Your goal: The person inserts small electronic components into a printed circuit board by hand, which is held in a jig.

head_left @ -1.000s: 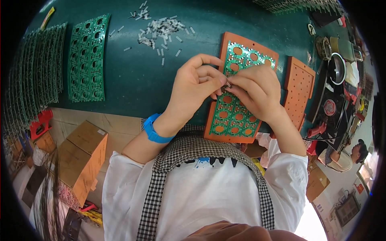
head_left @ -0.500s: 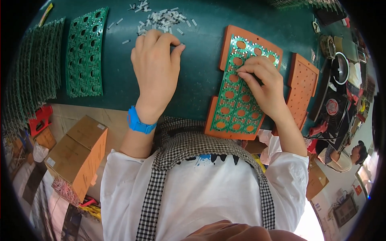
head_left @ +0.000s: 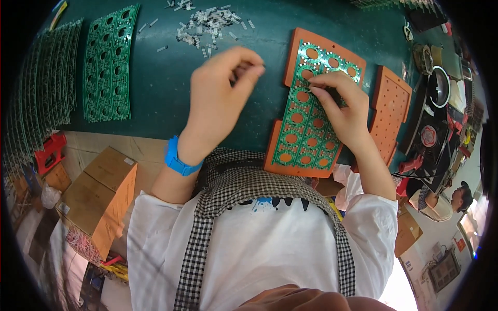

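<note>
A green circuit board panel [head_left: 296,129] with rows of round holes lies in an orange-brown fixture plate [head_left: 277,140]. The thumb and fingertips of my right hand [head_left: 345,106] are pinched together at the panel's upper left part; anything between them is too small to make out. My left hand [head_left: 218,98] is over the green table, between the panel and a loose pile of small whitish, clear pieces with dark ends [head_left: 210,23]. Its thumb and index finger are pressed together, and I cannot make out what they hold.
Another green panel [head_left: 109,67] lies left of the pile, beside a row of stacked panels [head_left: 41,78]. A second orange-brown plate [head_left: 390,103] is to the right, near a small black fan [head_left: 429,137]. Cardboard boxes [head_left: 98,192] stand below left. A person [head_left: 438,202] sits far right.
My left hand has moved right and toward me, off the pile, its fingers now closed in a pinch. The right hand has shifted slightly, still at the panel.
</note>
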A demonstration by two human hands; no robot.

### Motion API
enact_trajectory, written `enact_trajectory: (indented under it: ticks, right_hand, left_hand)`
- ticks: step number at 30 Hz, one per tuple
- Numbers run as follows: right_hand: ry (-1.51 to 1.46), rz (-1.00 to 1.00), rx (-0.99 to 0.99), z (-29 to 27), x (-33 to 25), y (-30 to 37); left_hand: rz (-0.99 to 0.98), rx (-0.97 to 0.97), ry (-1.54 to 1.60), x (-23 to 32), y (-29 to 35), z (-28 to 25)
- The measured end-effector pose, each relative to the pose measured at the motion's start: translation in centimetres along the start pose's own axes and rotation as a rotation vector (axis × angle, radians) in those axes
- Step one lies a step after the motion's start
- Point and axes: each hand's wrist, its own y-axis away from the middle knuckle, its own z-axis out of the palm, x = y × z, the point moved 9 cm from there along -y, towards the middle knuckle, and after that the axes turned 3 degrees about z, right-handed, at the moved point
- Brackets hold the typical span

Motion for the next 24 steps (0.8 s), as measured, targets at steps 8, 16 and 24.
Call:
enact_trajectory:
  ticks: [8,16,24]
  right_hand:
    - [-0.362,0.135,0.084,-0.5,-1.1,1.1]
    - [-0.299,0.207,-0.001,-0.3,-0.6,1.0]
    - [0.134,0.002,-0.035,-0.3,-1.2,-0.4]
  left_hand:
    - [-0.225,-0.304,0.425,1.2,3.0,5.7]
    - [-0.258,-0.285,0.513,0.6,3.3,6.1]
    - [-0.068,-0.115,0.249,0.9,2.4,3.8]
